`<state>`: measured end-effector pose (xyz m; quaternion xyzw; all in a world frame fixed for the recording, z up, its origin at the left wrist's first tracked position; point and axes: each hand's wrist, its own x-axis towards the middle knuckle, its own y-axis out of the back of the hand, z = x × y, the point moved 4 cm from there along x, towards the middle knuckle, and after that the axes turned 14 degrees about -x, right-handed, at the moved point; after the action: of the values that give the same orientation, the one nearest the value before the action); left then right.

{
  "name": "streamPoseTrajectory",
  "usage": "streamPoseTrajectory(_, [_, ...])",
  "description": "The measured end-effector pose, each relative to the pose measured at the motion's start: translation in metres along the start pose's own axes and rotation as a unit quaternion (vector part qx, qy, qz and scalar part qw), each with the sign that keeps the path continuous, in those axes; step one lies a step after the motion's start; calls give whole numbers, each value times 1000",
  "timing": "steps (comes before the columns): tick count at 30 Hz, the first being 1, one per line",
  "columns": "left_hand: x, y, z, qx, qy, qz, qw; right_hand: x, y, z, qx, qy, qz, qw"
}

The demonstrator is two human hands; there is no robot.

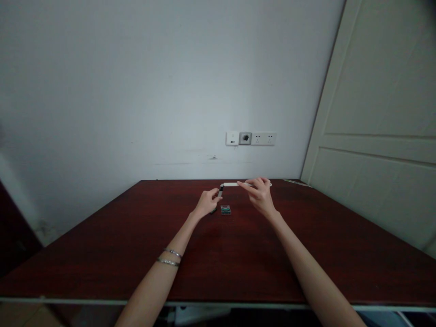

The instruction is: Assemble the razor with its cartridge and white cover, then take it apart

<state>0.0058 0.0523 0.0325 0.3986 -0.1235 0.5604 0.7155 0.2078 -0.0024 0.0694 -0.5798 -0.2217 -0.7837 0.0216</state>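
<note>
My right hand [260, 194] pinches a slim white stick-like tool [230, 184], held level above the table, its far end showing past my fingers. At the tool's left end is a small dark joint or head. My left hand [206, 202] is closed on a short narrow grey piece with a black top [220, 192], which meets that end of the white tool. Whether the two are joined I cannot tell. Just below, a small clear case with green inside [225, 210] lies on the table. A small dark item [213, 210] lies partly hidden by my left hand.
A dark red wooden table [136, 236] stretches to a pale wall with sockets [251, 138]. At the back right a thin flat strip [297, 183] lies near a cream door panel [378, 127]. Items sit under the table's front edge.
</note>
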Motion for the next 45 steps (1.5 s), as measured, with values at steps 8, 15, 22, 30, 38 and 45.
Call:
streamPoseTrajectory(8, [-1,-1,3,-3,-7,-4,1000,1,1,-5,17,1,-15,1000])
streamPoseTrajectory(15, [1,4,0,24,17,7,1000,-3,-1,4,18,8,-18,1000])
streamPoseTrajectory(22, [0,2,6,22,7,-16,1000,-2,-4,-8,32,14,-23,999])
streamPoseTrajectory(30, [1,5,6,21,-2,-6,1000,-5,-1,4,31,-22,-17,999])
streamPoseTrajectory(38, [1,9,7,17,-11,-6,1000,-3,0,-3,42,16,-31,998])
streamPoseTrajectory(45, [4,1,-9,-132,82,2,988,-9,-6,10,-3,-15,-47,999])
